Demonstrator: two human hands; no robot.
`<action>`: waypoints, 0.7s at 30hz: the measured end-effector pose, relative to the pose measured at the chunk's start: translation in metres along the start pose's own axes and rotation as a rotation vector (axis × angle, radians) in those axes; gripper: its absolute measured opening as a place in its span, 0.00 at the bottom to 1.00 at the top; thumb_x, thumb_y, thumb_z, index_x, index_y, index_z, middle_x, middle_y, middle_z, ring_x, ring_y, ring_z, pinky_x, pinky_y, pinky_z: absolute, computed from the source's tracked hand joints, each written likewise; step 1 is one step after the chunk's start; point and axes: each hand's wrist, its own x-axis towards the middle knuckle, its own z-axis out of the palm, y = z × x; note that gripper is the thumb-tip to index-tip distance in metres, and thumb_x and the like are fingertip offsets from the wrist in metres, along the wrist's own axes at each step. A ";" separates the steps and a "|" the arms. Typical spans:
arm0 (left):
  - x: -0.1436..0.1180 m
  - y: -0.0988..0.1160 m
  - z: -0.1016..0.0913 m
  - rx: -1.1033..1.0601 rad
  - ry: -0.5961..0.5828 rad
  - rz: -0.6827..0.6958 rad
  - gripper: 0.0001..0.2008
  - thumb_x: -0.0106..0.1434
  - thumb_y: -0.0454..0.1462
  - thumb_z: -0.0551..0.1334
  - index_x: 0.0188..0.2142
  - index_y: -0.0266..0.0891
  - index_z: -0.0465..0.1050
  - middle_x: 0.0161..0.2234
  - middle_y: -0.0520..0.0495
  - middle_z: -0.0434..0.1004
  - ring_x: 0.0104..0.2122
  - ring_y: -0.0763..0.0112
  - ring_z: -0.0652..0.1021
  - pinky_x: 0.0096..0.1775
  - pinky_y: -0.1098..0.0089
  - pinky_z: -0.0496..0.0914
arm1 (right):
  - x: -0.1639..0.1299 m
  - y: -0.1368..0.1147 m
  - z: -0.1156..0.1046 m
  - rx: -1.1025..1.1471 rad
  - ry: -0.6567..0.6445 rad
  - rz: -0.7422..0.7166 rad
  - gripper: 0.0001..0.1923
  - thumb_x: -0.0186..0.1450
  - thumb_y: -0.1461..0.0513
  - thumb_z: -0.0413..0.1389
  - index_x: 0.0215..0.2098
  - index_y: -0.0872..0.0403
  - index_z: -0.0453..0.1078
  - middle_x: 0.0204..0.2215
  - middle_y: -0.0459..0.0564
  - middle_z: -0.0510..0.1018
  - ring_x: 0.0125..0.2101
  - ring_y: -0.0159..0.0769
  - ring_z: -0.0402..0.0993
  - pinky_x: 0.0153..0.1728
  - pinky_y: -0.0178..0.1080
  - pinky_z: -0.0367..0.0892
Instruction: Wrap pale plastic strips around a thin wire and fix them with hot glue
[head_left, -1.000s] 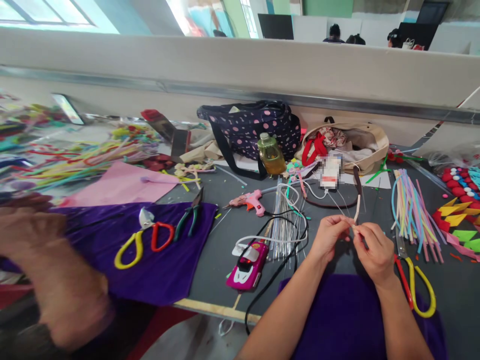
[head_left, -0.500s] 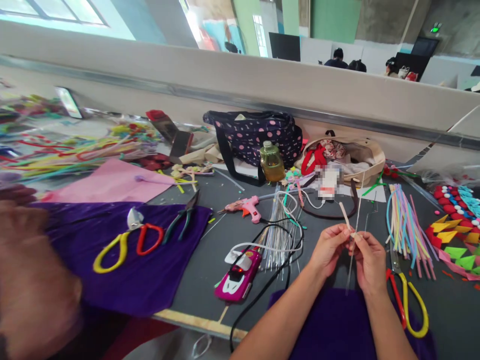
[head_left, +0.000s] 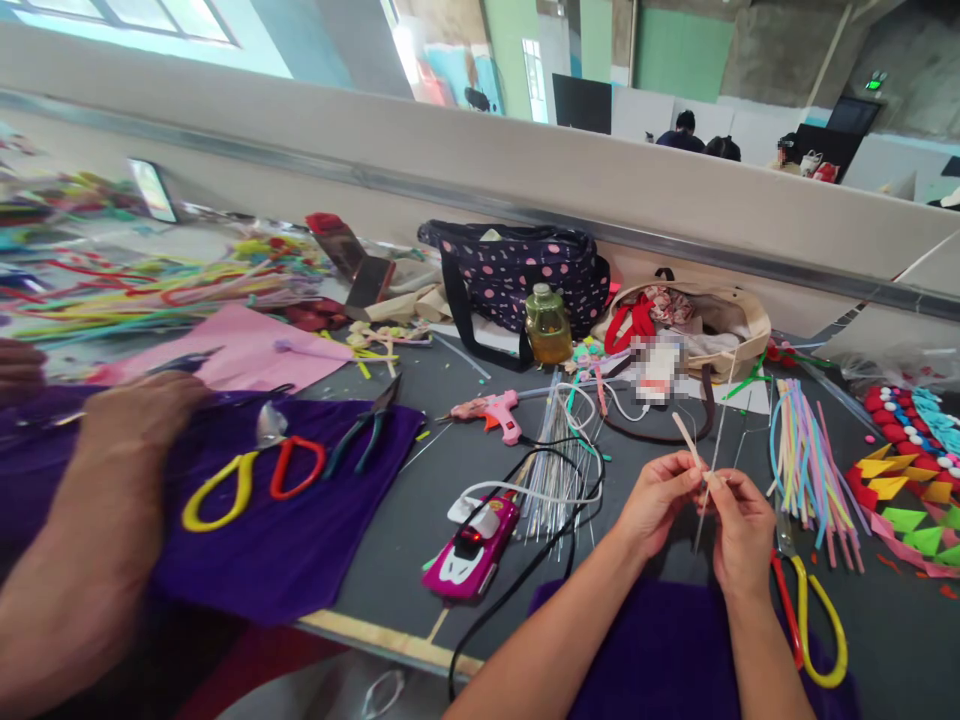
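Hands: left hand (head_left: 658, 497) and right hand (head_left: 742, 520) pinching pale strip (head_left: 686, 437) with thin wire (head_left: 711, 470); readable writing apparently none.

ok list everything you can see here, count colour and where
strip: 1, cream, pinched between both hands
wire: 1, thin, silver, at the same pinch
scissors: 1, red and yellow, right of right hand
scissors on cloth: 1, red and yellow, left
pliers: 1, green grips, on cloth
cloth: 1, purple, left
glue gun: 1, pink, centre
toy car: 1, pink, near edge
bottle: 1, yellowish, by bags
dotted bag: 1, navy, back
tan bag: 1, back right
straws: bundle, pastel, right
co-worker's hand: 1, left
left hand: 1
right hand: 1
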 end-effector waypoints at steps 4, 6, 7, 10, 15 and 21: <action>-0.001 0.001 0.000 0.011 -0.016 0.011 0.15 0.47 0.42 0.73 0.28 0.33 0.74 0.24 0.50 0.70 0.21 0.77 0.70 0.25 0.74 0.65 | 0.001 0.001 0.001 0.036 -0.028 0.046 0.12 0.55 0.55 0.64 0.29 0.55 0.71 0.20 0.43 0.72 0.20 0.30 0.67 0.21 0.33 0.64; 0.000 0.002 0.001 0.014 -0.003 0.000 0.15 0.47 0.42 0.73 0.28 0.33 0.75 0.24 0.50 0.71 0.21 0.77 0.70 0.26 0.74 0.65 | 0.001 0.001 -0.001 -0.010 -0.015 -0.006 0.12 0.57 0.55 0.63 0.30 0.55 0.71 0.21 0.43 0.72 0.20 0.30 0.67 0.21 0.33 0.64; 0.000 0.002 0.001 0.018 0.009 -0.008 0.15 0.47 0.41 0.73 0.29 0.33 0.75 0.23 0.50 0.71 0.21 0.78 0.70 0.26 0.74 0.65 | 0.002 0.001 -0.002 -0.052 -0.008 -0.048 0.11 0.57 0.56 0.62 0.30 0.55 0.71 0.21 0.43 0.72 0.20 0.29 0.67 0.22 0.33 0.65; 0.001 0.003 0.001 0.047 0.063 -0.006 0.15 0.47 0.41 0.73 0.31 0.32 0.76 0.24 0.49 0.71 0.22 0.78 0.69 0.27 0.75 0.64 | 0.001 -0.001 -0.006 -0.242 -0.011 -0.222 0.08 0.60 0.57 0.59 0.30 0.55 0.71 0.24 0.44 0.71 0.22 0.31 0.68 0.24 0.34 0.66; 0.001 0.005 0.002 0.129 0.194 0.179 0.16 0.47 0.41 0.72 0.32 0.35 0.75 0.28 0.50 0.72 0.23 0.79 0.68 0.26 0.76 0.63 | -0.002 -0.004 -0.010 -0.550 -0.045 -0.541 0.04 0.63 0.62 0.56 0.31 0.53 0.70 0.30 0.48 0.72 0.31 0.34 0.70 0.31 0.36 0.67; 0.001 0.006 0.003 0.183 0.187 0.250 0.14 0.49 0.41 0.71 0.32 0.35 0.74 0.28 0.52 0.70 0.23 0.80 0.67 0.25 0.77 0.63 | -0.004 -0.004 -0.008 -0.640 -0.107 -0.661 0.03 0.64 0.66 0.54 0.35 0.53 0.70 0.31 0.48 0.72 0.31 0.34 0.70 0.30 0.35 0.66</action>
